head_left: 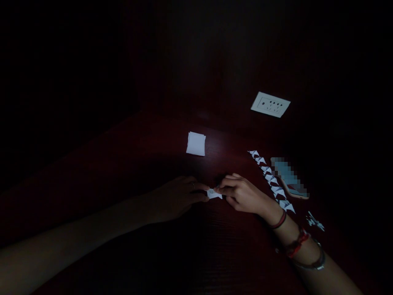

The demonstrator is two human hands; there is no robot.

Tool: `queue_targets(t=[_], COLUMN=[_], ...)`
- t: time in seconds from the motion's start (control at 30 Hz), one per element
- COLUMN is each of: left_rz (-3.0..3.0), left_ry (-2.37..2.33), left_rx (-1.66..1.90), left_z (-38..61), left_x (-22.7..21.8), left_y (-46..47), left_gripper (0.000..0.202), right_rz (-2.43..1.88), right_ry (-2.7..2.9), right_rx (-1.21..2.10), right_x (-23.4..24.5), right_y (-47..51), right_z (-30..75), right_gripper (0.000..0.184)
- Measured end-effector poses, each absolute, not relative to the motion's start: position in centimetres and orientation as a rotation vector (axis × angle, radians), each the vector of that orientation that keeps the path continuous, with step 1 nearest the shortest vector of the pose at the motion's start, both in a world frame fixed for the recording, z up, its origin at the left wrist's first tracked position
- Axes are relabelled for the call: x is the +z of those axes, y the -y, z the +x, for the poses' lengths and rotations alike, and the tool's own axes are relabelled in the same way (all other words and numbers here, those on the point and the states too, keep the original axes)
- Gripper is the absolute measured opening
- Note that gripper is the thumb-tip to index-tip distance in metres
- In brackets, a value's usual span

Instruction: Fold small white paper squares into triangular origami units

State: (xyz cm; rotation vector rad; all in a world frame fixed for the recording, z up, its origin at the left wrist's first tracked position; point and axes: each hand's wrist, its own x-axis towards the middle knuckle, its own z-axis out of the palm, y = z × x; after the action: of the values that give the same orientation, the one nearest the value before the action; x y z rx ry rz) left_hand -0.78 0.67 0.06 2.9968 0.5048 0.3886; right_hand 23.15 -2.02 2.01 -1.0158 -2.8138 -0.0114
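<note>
A small piece of folded white paper (215,194) lies low over the dark red tabletop between my two hands. My left hand (181,196) reaches in from the left, its thumb and forefinger closed on the paper's left edge; a ring shows on one finger. From the right, my right hand (244,193) pinches the paper's upper right side with its fingertips. Part of the paper is hidden under those fingers. Beyond the hands is a stack of white square paper sheets (196,144).
Several folded white paper pieces (270,178) form a slanting row at the right. Beside them lies a phone (288,176) with a blurred screen. Small white scraps (315,221) lie near my right forearm. A wall socket (270,105) is at the back; the surroundings are very dark.
</note>
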Motion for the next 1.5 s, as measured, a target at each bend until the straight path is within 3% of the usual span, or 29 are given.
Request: queue_targets(t=[0.17, 0.47, 1.07, 1.5], left_rz=[3.019, 3.02, 3.007, 3.064], left_ry=[-0.507, -0.512, -0.428, -0.409], left_rx=[0.402, 0.368, 0.376, 0.351], left_z=[-1.0, -1.1, -0.6, -0.7], left_x=[0.0, -0.3, 0.6, 0.4], left_y=[-0.6, -0.6, -0.8, -1.0], left_gripper=[0.039, 0.045, 0.045, 0.05], right_rz=[-1.045, -1.163, -1.057, -1.072], right_ry=[2.826, 2.739, 2.681, 2.747], right_rx=[0.046, 0.018, 0.162, 0.076], right_x=[2.3, 2.1, 1.6, 1.8], right_y=[2.0, 1.8, 2.0, 1.7], right_z=[23.4, 24.3, 22.8, 23.2], right_gripper=[0.029, 0.023, 0.035, 0.031])
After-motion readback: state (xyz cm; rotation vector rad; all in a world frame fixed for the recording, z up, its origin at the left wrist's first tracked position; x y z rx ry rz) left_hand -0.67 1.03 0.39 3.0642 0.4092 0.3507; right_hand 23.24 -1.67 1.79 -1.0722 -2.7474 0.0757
